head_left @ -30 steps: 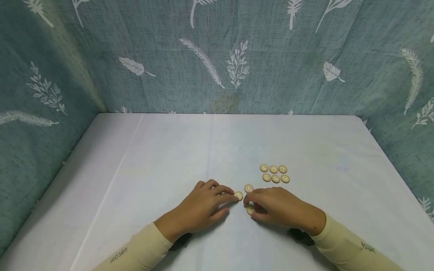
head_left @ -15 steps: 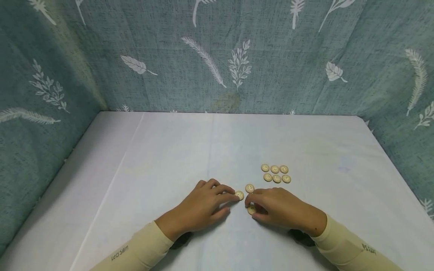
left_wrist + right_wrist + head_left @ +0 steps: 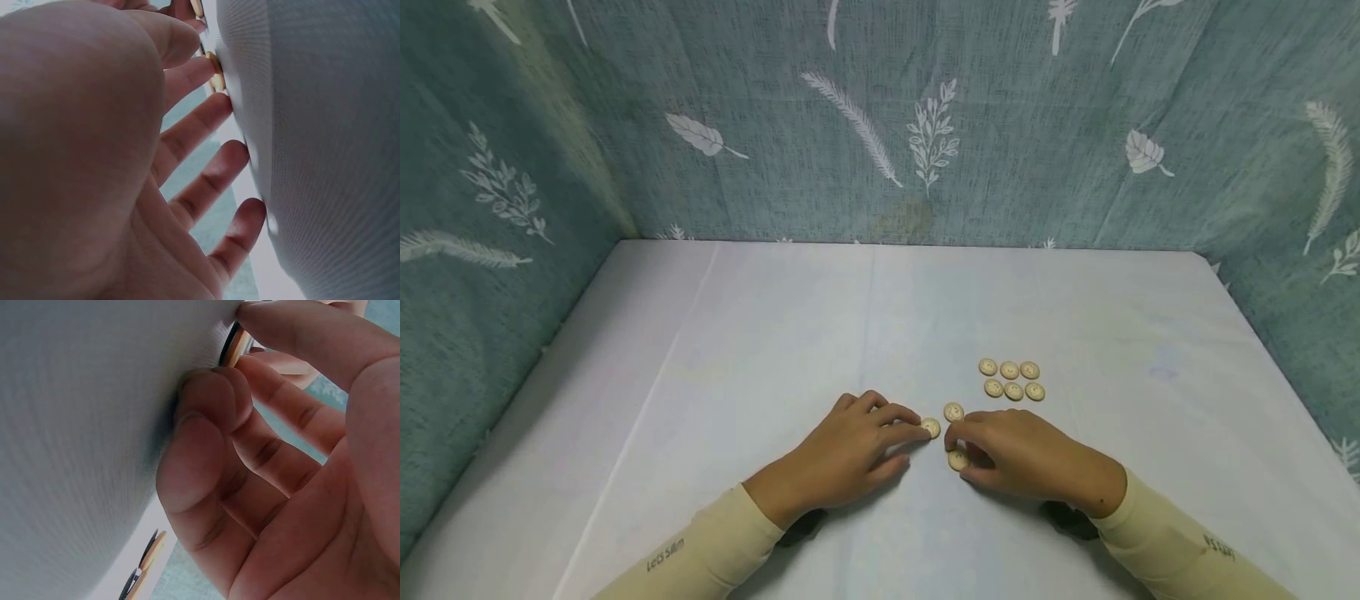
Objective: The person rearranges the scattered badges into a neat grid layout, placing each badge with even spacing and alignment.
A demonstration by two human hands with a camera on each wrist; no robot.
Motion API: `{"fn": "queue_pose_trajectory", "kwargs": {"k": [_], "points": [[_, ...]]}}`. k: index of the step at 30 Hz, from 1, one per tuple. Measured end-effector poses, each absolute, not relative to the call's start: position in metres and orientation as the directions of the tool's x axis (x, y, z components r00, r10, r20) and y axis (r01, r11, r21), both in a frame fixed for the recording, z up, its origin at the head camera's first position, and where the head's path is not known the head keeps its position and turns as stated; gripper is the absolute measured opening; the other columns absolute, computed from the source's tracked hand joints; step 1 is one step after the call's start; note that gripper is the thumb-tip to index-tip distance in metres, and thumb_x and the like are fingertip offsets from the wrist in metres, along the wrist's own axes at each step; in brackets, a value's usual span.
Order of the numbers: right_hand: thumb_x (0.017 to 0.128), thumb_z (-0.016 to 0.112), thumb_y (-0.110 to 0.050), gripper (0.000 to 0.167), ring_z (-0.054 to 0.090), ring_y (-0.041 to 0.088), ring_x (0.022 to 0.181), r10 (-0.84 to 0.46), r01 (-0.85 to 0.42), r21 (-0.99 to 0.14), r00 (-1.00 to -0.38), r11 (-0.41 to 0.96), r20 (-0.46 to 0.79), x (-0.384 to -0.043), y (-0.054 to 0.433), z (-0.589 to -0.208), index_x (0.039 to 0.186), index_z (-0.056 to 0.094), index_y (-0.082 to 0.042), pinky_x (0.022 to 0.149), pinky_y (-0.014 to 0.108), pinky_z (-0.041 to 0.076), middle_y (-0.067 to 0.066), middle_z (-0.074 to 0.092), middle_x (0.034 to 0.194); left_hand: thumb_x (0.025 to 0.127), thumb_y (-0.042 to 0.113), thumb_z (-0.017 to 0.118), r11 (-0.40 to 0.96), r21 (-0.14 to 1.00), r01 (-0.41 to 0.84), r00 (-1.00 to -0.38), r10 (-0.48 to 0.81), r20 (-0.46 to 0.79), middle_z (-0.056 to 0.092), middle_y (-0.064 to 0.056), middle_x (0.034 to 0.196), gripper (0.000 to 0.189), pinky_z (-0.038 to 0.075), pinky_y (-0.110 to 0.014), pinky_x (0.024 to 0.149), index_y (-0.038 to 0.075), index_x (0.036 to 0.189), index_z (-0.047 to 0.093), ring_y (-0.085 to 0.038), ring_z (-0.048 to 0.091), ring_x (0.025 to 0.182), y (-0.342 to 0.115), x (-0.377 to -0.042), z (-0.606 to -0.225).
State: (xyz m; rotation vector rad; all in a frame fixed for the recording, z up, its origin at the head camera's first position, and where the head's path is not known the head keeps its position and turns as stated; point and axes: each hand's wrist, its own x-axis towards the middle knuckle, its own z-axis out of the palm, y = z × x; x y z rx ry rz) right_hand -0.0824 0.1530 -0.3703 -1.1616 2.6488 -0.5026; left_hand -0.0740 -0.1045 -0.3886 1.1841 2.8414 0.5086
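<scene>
Three round, pale wooden buttons lie close together between the hands in the head view. My right hand (image 3: 1026, 450) holds the nearest button (image 3: 958, 460) by its edges, thumb on one side and index finger on the other; its remaining fingers curl inward. The same button (image 3: 234, 347) shows edge-on in the right wrist view. My left hand (image 3: 850, 450) rests on the table with relaxed, spread fingers, the index fingertip touching the left button (image 3: 931, 428). In the left wrist view a button (image 3: 217, 74) shows by that fingertip. A third button (image 3: 953, 412) lies just beyond the right fingers.
Several matching buttons (image 3: 1009, 370) form two short rows farther back, slightly right of centre. The white-covered table (image 3: 760, 333) has a green leaf-patterned cloth (image 3: 790, 167) behind it and at both sides.
The head view has shifted slightly. Both hands and the buttons keep their places on the table.
</scene>
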Motion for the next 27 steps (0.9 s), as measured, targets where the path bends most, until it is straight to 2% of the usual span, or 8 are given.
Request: {"fn": "queue_pose_trajectory", "kwargs": {"k": [27], "points": [[0.087, 0.075, -0.018, 0.014, 0.042, -0.005, 0.061, -0.734, -0.615, -0.469, -0.67, 0.634, -0.113, -0.0882, 0.1544, -0.3716, 0.096, 0.064, -0.021, 0.057, 0.017, 0.039, -0.015, 0.05, 0.068, 0.098, 0.035, 0.062, 0.658, 0.304, 0.689, -0.712, 0.693, 0.111, 0.063, 0.014, 0.13, 0.032, 0.041, -0.038, 0.088, 0.033, 0.129, 0.066, -0.012, 0.054, 0.116, -0.1049, -0.0749, -0.39]]}}
